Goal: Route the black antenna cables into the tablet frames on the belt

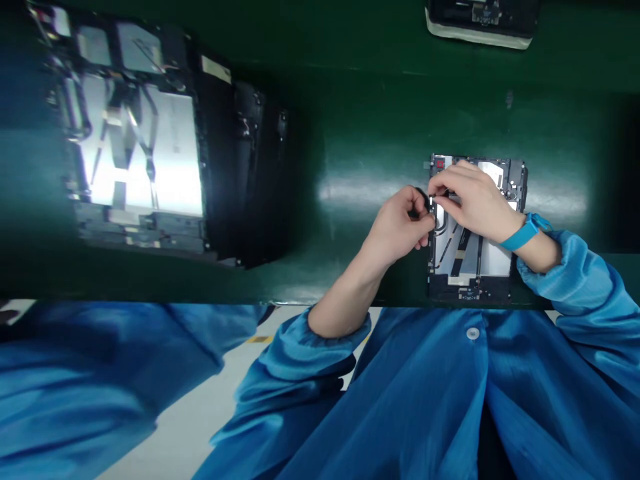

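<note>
An opened tablet (493,257) lies on the green table before me, its silver inner plate, dark flex cables and black lower board showing. My right hand (473,197) reaches over its upper half, thumb and forefinger pinched together at the left edge. What sits between those fingertips is too small to name. My left hand (403,223) is curled at the same left edge, its fingertips pressed together close to the right hand's. Whatever it pinches is hidden by the fingers. A blue wrist strap (521,233) circles my right wrist.
Several more opened tablets (177,133) lean in a row at the left of the green table (350,133). Another dark device with a pale edge (477,33) lies at the top. Beside me at the lower left is a person's blue sleeve (100,373).
</note>
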The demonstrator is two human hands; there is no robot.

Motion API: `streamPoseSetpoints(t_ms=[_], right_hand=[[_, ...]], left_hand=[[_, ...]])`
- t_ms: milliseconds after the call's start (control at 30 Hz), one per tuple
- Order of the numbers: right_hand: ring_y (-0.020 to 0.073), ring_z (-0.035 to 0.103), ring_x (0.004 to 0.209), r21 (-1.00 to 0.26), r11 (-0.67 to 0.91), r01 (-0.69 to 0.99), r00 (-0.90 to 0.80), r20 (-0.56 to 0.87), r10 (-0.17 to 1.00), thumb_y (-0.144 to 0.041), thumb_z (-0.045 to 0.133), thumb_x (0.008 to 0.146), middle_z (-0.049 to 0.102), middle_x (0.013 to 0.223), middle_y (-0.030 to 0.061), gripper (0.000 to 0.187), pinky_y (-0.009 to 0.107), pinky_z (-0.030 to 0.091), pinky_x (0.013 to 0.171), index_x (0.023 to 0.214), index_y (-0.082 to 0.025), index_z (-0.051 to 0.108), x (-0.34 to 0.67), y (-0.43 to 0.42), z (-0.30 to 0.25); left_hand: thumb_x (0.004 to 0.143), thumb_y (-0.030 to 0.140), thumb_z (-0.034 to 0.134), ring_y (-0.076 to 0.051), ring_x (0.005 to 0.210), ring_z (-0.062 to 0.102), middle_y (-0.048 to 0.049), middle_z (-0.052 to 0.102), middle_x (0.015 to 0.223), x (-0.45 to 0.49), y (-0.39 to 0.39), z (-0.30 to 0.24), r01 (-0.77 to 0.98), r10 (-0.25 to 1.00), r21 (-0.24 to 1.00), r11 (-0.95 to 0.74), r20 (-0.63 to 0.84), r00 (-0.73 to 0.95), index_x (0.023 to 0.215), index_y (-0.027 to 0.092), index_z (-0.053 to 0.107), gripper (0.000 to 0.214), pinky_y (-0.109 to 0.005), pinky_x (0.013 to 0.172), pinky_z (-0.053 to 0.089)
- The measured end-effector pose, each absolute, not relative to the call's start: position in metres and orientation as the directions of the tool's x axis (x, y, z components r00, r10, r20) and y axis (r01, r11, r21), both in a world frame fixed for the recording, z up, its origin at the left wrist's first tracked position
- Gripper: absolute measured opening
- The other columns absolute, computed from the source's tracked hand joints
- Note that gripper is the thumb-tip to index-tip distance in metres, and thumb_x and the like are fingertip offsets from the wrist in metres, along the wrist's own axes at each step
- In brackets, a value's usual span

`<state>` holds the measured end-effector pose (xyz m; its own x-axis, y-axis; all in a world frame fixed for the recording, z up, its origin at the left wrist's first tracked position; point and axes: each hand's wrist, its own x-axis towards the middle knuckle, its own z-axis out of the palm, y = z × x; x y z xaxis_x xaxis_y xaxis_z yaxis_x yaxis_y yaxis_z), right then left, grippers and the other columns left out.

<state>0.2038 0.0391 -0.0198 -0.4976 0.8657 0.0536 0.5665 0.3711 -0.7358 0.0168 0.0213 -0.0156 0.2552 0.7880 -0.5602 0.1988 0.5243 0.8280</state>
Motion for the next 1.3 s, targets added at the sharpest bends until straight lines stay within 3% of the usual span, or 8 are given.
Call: streamPoseSetpoints(t_ms=[233,667,833,967,1033,1100,1200,1300], right_hand=[[0.0262,0.059,0.096,-0.721,0.232,0.653,-0.275,0.060,0.960,-0.010,0.057,0.093,0.068,0.095,0.0042,0.020,0.044,0.045,0.093,0.105,-0.023,0.065,0.205,0.039,-0.019],[0.0249,0.061,0.091,-0.692,0.220,0.688,-0.274,0.033,0.961,-0.005,0.054,0.089,0.066,0.090,0.0039,0.026,0.043,0.049,0.090,0.104,-0.022,0.064,0.205,0.044,-0.026],[0.0331,0.058,0.117,-0.718,0.211,0.663,-0.229,0.074,0.971,-0.010,0.054,0.093,0.066,0.116,0.0101,0.026,0.056,0.047,0.105,0.112,-0.024,0.065,0.212,0.029,-0.003],[0.0411,0.042,0.143,-0.679,0.079,0.730,0.006,0.122,0.992,-0.029,0.062,0.096,0.053,0.143,0.0163,0.029,0.066,0.041,0.113,0.126,-0.025,0.063,0.236,-0.008,0.020],[0.0405,0.048,0.139,-0.674,-0.049,0.737,0.149,0.092,0.985,-0.036,0.069,0.093,0.051,0.145,0.0181,0.044,0.064,0.048,0.107,0.133,-0.024,0.059,0.252,-0.032,0.023],[0.0342,0.062,0.119,-0.721,-0.202,0.663,0.241,-0.050,0.969,-0.041,0.073,0.090,0.058,0.138,0.0173,0.054,0.056,0.058,0.094,0.138,-0.023,0.056,0.267,-0.055,0.021],[0.0259,0.069,0.100,-0.762,-0.390,0.516,0.248,-0.303,0.920,-0.048,0.076,0.089,0.067,0.123,0.0120,0.057,0.047,0.063,0.085,0.137,-0.023,0.059,0.276,-0.079,0.020],[0.0231,0.069,0.097,-0.780,-0.433,0.453,0.266,-0.345,0.900,-0.050,0.079,0.087,0.068,0.119,0.0101,0.057,0.044,0.063,0.088,0.134,-0.022,0.063,0.267,-0.086,0.021]], left_hand=[[0.065,0.001,0.066,-0.009,0.034,0.049,0.0114,0.048,0.050,0.023,0.046,-0.012,0.229,0.797,0.829,0.510,-0.556,0.236,0.074,0.024,0.043,0.034,-0.020,0.032,0.033],[0.080,0.015,0.073,-0.011,0.035,0.050,0.0092,0.049,0.047,0.026,0.049,-0.021,0.154,0.832,0.869,0.470,-0.494,0.253,0.075,0.025,0.044,0.031,-0.022,0.035,0.034],[0.084,0.019,0.074,-0.012,0.035,0.048,0.0075,0.046,0.046,0.036,0.054,-0.020,0.270,0.848,0.856,0.441,-0.496,0.188,0.069,0.024,0.042,0.035,-0.023,0.037,0.029],[0.088,0.019,0.070,-0.011,0.042,0.047,0.0057,0.045,0.051,0.037,0.053,-0.019,0.320,0.859,0.850,0.418,-0.485,0.166,0.069,0.024,0.042,0.034,-0.026,0.045,0.032],[0.091,0.024,0.069,-0.014,0.053,0.053,0.0030,0.052,0.058,0.032,0.045,-0.016,0.402,0.882,0.845,0.353,-0.444,0.158,0.075,0.023,0.050,0.025,-0.027,0.052,0.039],[0.094,0.033,0.068,-0.019,0.070,0.062,-0.0016,0.063,0.074,0.025,0.031,-0.011,0.520,0.915,0.822,0.232,-0.366,0.169,0.096,0.020,0.064,0.014,-0.031,0.066,0.050],[0.097,0.041,0.065,-0.030,0.110,0.067,-0.0130,0.070,0.114,0.020,0.003,-0.006,0.623,0.934,0.780,0.058,-0.263,0.242,0.136,0.015,0.064,0.047,-0.046,0.100,0.055],[0.100,0.039,0.060,-0.032,0.128,0.063,-0.0183,0.064,0.142,0.018,-0.015,-0.013,0.525,0.933,0.849,0.060,-0.235,0.273,0.152,0.015,0.056,0.057,-0.050,0.113,0.051]])
